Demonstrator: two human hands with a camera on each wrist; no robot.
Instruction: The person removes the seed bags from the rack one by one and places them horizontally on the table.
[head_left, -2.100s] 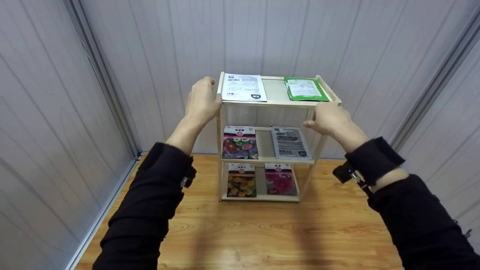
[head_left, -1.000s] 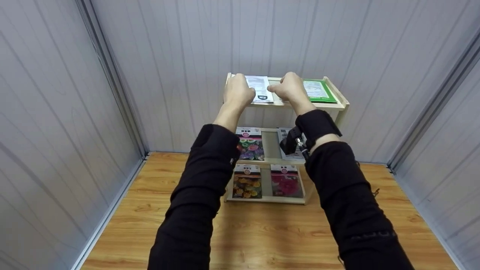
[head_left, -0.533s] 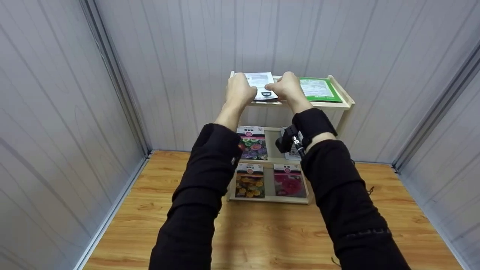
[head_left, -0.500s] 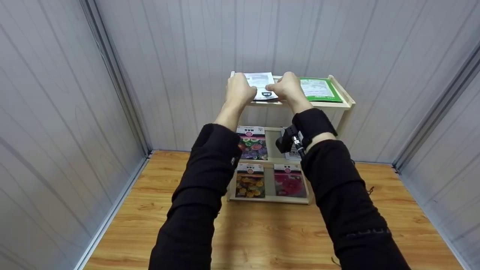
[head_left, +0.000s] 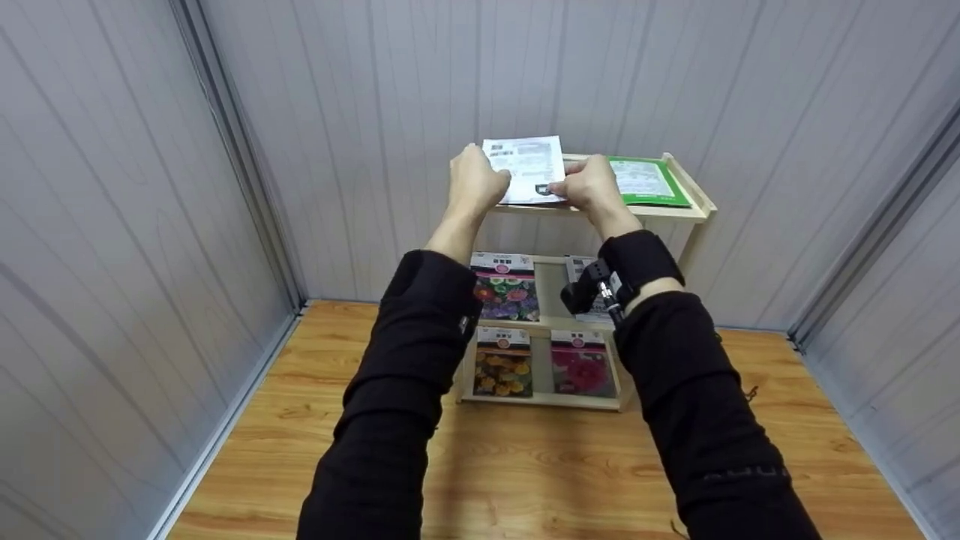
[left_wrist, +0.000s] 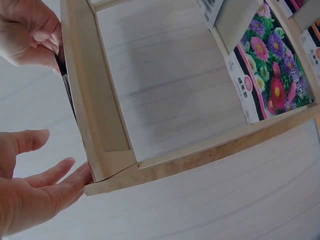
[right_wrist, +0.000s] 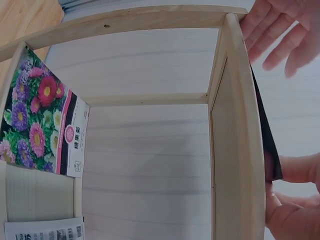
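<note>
A white printed seed packet (head_left: pixel 527 161) lies tilted over the left of the wooden rack's top shelf, its far edge raised. At its near right corner, my right hand (head_left: pixel 592 187) pinches it between thumb and fingers; the right wrist view shows the packet's dark edge (right_wrist: pixel 265 130) in that grip. My left hand (head_left: pixel 475 180) is at the packet's left side. In the left wrist view the left hand (left_wrist: pixel 35 185) has its thumb apart from the packet, and its straight fingers touch the rack's corner (left_wrist: pixel 97 187).
A green packet (head_left: pixel 646 182) lies on the right of the top shelf. On the middle shelf are a flower-picture packet (head_left: pixel 506 294) and a grey-white packet (head_left: pixel 581 268). Two flower packets (head_left: pixel 504 373) stand below. The wooden floor (head_left: pixel 525 480) meets grey panel walls (head_left: pixel 337 150).
Both hands have come from the rack's ends to the white packet. My right hand has taken hold of it; the packet has lifted at its far edge and shifted slightly right.
</note>
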